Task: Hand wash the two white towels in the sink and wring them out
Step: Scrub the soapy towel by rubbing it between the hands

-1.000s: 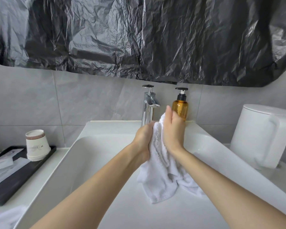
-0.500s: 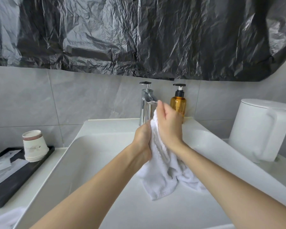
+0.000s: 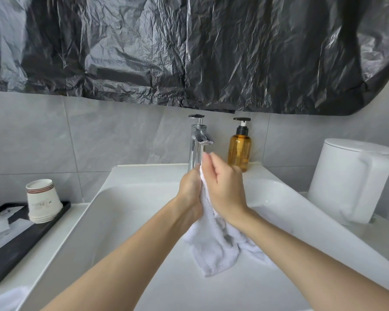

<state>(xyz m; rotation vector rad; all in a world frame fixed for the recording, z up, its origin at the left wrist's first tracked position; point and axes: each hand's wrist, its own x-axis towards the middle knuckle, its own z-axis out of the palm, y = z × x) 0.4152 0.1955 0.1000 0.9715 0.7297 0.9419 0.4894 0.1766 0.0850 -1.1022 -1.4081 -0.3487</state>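
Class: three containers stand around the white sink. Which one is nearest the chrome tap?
The amber pump bottle with a black top, right beside the chrome tap; the white lidded jug and the stacked paper cups stand farther off.

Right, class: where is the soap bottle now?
Head view, centre: the soap bottle stands on the sink rim, right of the tap, behind the right hand.

The towel and sink were white; at one o'clock the bottle was amber, black-pumped; the plastic sheet was black; at nine o'clock, white cups bore brown bands.
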